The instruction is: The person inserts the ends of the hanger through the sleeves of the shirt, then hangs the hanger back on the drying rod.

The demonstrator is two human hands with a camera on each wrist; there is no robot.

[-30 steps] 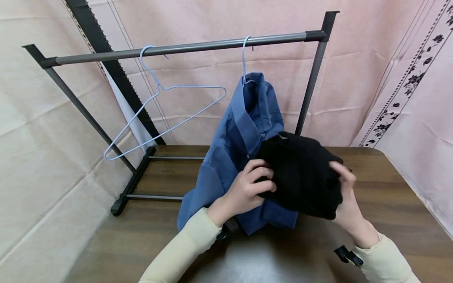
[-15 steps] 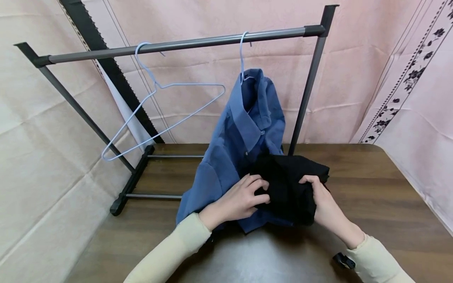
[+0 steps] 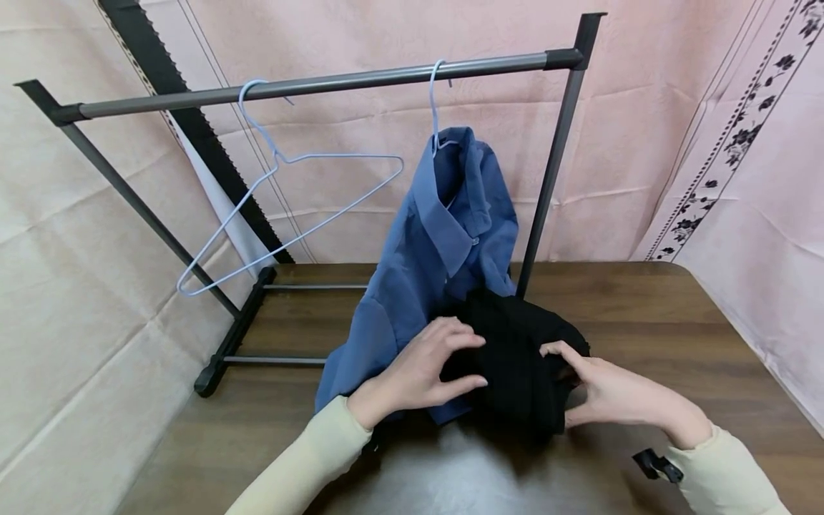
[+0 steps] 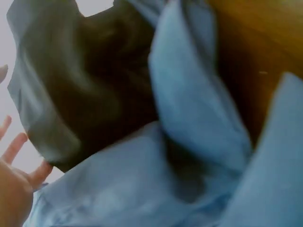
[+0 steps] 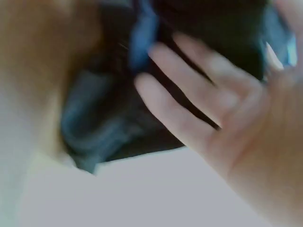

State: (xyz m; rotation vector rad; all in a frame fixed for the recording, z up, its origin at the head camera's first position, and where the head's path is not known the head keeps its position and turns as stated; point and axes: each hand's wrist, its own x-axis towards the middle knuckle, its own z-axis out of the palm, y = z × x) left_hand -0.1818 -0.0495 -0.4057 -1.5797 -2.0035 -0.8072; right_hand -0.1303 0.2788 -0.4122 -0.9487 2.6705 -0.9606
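A bundled black cloth garment point(image 3: 528, 350) is low in front of the hanging blue shirt point(image 3: 425, 265), overlapping its lower front in the head view. My left hand point(image 3: 428, 365) is at the garment's left side, thumb and fingers spread apart. In the left wrist view its fingertips point(image 4: 43, 172) lie at the edge of dark cloth. At the right side is my right hand point(image 3: 618, 393), one finger on top of the cloth and the thumb lower down. The right wrist view, blurred, shows its fingers point(image 5: 175, 101) extended along the dark cloth point(image 5: 109, 113).
A dark metal rack point(image 3: 360, 77) stands on the wooden table point(image 3: 644, 322). The shirt hangs on it from a light blue hanger point(image 3: 433, 100); a bare blue hanger point(image 3: 322, 223) hangs to the left. Pale curtains point(image 3: 644, 143) surround the table.
The black garment has come down and a little left, away from the shirt's collar. My left fingers have straightened from a curl, and my right hand has spread wider at the cloth.
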